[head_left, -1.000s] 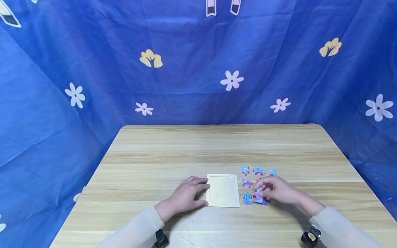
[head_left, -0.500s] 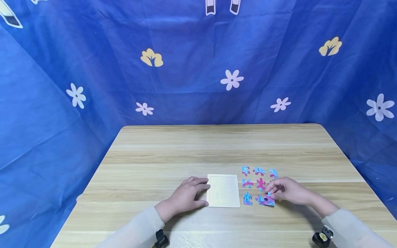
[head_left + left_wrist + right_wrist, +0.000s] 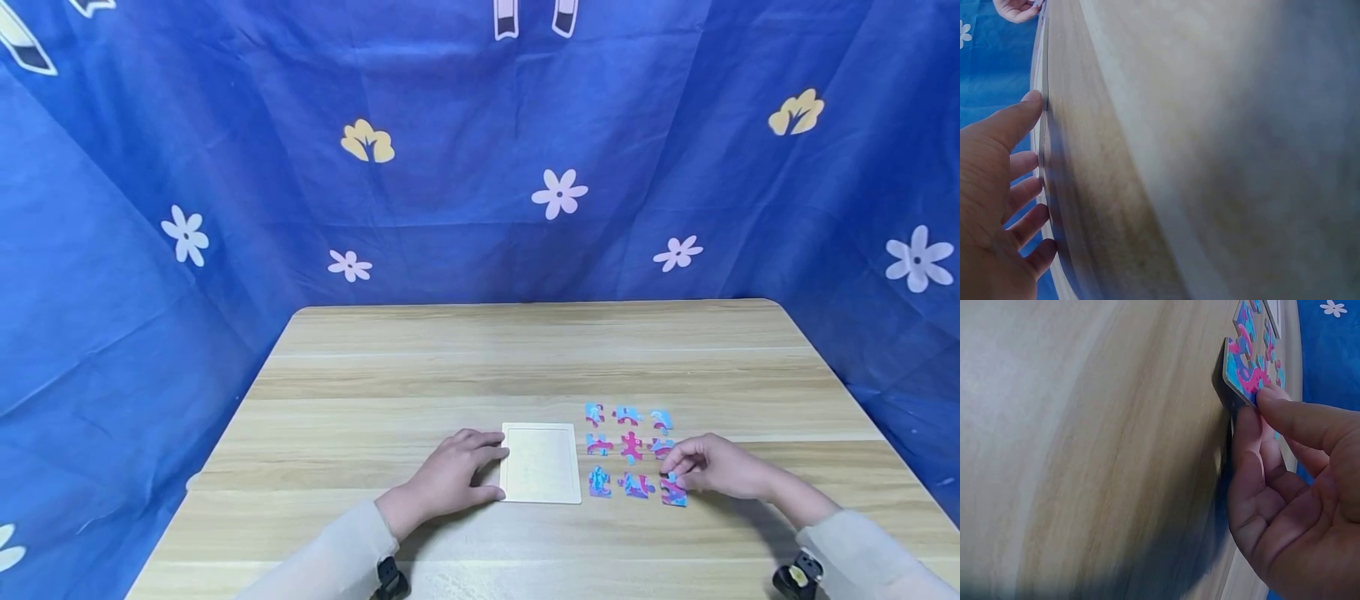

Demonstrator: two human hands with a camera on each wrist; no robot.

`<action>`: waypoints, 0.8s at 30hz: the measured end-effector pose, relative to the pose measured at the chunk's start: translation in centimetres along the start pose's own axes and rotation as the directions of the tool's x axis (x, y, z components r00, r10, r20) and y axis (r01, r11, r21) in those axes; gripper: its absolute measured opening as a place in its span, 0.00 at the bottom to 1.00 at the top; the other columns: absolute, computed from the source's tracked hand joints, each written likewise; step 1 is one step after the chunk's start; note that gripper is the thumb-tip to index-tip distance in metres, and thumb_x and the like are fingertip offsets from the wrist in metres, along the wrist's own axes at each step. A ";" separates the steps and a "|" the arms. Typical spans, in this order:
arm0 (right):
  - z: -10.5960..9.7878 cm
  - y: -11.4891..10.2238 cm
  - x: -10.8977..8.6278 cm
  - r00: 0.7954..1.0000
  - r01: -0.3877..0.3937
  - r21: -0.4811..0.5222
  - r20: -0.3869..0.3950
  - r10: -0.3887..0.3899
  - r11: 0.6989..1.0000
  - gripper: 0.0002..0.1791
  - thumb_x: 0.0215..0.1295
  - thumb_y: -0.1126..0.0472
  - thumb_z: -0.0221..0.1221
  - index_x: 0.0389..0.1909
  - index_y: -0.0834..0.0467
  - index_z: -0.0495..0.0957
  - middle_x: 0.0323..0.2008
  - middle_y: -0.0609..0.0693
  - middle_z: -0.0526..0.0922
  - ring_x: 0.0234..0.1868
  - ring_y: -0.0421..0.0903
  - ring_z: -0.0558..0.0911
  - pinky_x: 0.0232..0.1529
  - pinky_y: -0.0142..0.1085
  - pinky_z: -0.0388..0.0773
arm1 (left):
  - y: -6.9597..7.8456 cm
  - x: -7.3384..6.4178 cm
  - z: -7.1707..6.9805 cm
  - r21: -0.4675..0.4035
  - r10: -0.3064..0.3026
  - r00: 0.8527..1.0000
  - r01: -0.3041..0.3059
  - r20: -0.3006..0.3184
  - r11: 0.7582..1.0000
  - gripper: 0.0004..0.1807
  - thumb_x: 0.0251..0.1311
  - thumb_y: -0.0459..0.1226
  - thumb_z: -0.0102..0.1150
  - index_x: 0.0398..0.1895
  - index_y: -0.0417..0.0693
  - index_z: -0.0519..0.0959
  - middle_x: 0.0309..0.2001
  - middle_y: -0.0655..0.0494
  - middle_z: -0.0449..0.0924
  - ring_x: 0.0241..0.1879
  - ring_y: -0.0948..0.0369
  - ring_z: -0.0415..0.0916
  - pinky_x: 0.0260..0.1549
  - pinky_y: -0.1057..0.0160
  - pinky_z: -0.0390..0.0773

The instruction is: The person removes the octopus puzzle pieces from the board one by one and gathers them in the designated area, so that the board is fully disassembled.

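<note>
My right hand (image 3: 712,467) pinches a pink, blue and purple jigsaw piece (image 3: 674,492) by its edge, between thumb and fingers. In the right wrist view this jigsaw piece (image 3: 1244,372) is tilted, one side raised over its shadow. It sits at the near right corner of several jigsaw pieces (image 3: 632,446) laid in spaced rows. To their left lies a pale square puzzle tray (image 3: 540,462) with a thin raised rim. My left hand (image 3: 457,471) rests at that tray's left rim, fingers spread and relaxed, fingertips and thumb touching the edge.
All of this lies on a wood-grain table (image 3: 420,367). A blue curtain (image 3: 465,167) with white flowers hangs behind the table and along both sides. Each wrist carries a small black camera, such as the right wrist camera (image 3: 798,577).
My right hand has moved right with the pinched jigsaw piece, from over the bottom middle piece to the row's right end, uncovering the pieces beneath. The left hand has stayed at the tray.
</note>
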State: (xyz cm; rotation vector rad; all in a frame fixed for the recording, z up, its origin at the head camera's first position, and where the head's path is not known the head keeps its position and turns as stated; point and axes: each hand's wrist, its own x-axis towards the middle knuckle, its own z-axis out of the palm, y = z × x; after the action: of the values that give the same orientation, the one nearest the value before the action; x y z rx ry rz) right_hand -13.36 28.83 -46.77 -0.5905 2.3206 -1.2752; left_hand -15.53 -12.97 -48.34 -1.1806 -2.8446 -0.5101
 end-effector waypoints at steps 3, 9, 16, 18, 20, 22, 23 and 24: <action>0.0 0.0 0.1 1.000 0.001 0.006 -0.007 -0.001 1.000 0.09 0.57 0.69 0.63 0.39 0.67 0.80 0.35 0.53 0.82 0.35 0.41 0.79 0.36 0.31 0.78 | 0.0 0.0 0.0 -0.003 0.000 1.000 0.000 -0.003 1.000 0.32 0.52 0.55 0.65 0.58 0.49 0.77 0.62 0.51 0.71 0.60 0.52 0.67 0.60 0.50 0.64; 0.2 0.0 0.2 0.999 -0.021 0.010 -0.025 0.021 1.000 0.09 0.56 0.72 0.62 0.39 0.68 0.80 0.35 0.54 0.81 0.34 0.42 0.78 0.33 0.31 0.78 | -0.1 -0.1 0.1 -0.003 0.000 1.000 0.000 -0.004 1.000 0.32 0.52 0.55 0.65 0.58 0.49 0.77 0.62 0.52 0.71 0.60 0.53 0.67 0.60 0.51 0.65; 0.0 -0.1 0.2 0.998 -0.040 0.021 -0.046 0.041 0.999 0.10 0.55 0.74 0.60 0.39 0.70 0.79 0.34 0.57 0.81 0.31 0.40 0.78 0.29 0.30 0.77 | -0.1 0.0 0.1 -0.004 -0.004 1.000 0.004 0.002 1.000 0.32 0.52 0.55 0.65 0.58 0.49 0.77 0.62 0.52 0.71 0.60 0.53 0.67 0.60 0.50 0.65; 0.0 -0.2 0.2 0.998 -0.039 0.012 -0.048 0.039 0.999 0.10 0.56 0.73 0.61 0.40 0.69 0.80 0.34 0.56 0.81 0.30 0.39 0.77 0.27 0.30 0.77 | -0.1 0.0 0.1 -0.002 -0.004 1.000 0.004 0.003 1.000 0.32 0.52 0.55 0.65 0.58 0.49 0.77 0.62 0.52 0.71 0.60 0.53 0.66 0.60 0.50 0.64; -0.1 -0.3 0.2 0.998 -0.038 0.002 -0.047 0.038 0.999 0.10 0.58 0.71 0.61 0.41 0.68 0.80 0.35 0.55 0.81 0.29 0.39 0.77 0.27 0.31 0.77 | -0.1 0.0 0.1 0.000 -0.004 1.000 0.004 0.004 1.000 0.32 0.52 0.55 0.65 0.58 0.49 0.77 0.62 0.52 0.71 0.60 0.53 0.66 0.60 0.50 0.64; -0.2 -0.4 0.5 0.998 -0.038 -0.006 -0.046 0.038 0.999 0.10 0.60 0.68 0.61 0.42 0.66 0.80 0.35 0.54 0.81 0.28 0.39 0.76 0.26 0.32 0.77 | -0.2 0.1 0.2 -0.003 -0.004 1.000 0.004 0.003 1.000 0.32 0.52 0.55 0.65 0.58 0.49 0.77 0.62 0.52 0.71 0.60 0.53 0.66 0.60 0.51 0.64; -0.2 -0.5 0.6 0.998 -0.041 -0.013 -0.047 0.040 0.999 0.10 0.60 0.67 0.62 0.42 0.66 0.80 0.36 0.54 0.81 0.28 0.40 0.77 0.27 0.33 0.78 | -0.2 0.1 0.1 -0.008 -0.004 1.000 0.004 0.003 1.000 0.32 0.52 0.55 0.65 0.58 0.49 0.77 0.62 0.52 0.71 0.60 0.53 0.66 0.60 0.51 0.64; -0.2 -0.7 0.9 0.998 -0.048 -0.011 -0.049 0.048 0.999 0.10 0.61 0.66 0.61 0.43 0.65 0.80 0.36 0.54 0.81 0.28 0.41 0.77 0.27 0.34 0.78 | -0.2 0.1 0.1 -0.013 -0.006 1.000 0.006 0.002 1.000 0.32 0.52 0.54 0.66 0.58 0.49 0.77 0.62 0.52 0.71 0.60 0.53 0.66 0.61 0.51 0.64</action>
State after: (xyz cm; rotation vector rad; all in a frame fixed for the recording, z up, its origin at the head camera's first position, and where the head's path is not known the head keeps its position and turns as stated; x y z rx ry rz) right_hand -14.06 28.15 -46.24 -0.5099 2.3685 -1.2682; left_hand -15.74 -12.98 -48.50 -1.1758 -2.8520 -0.5284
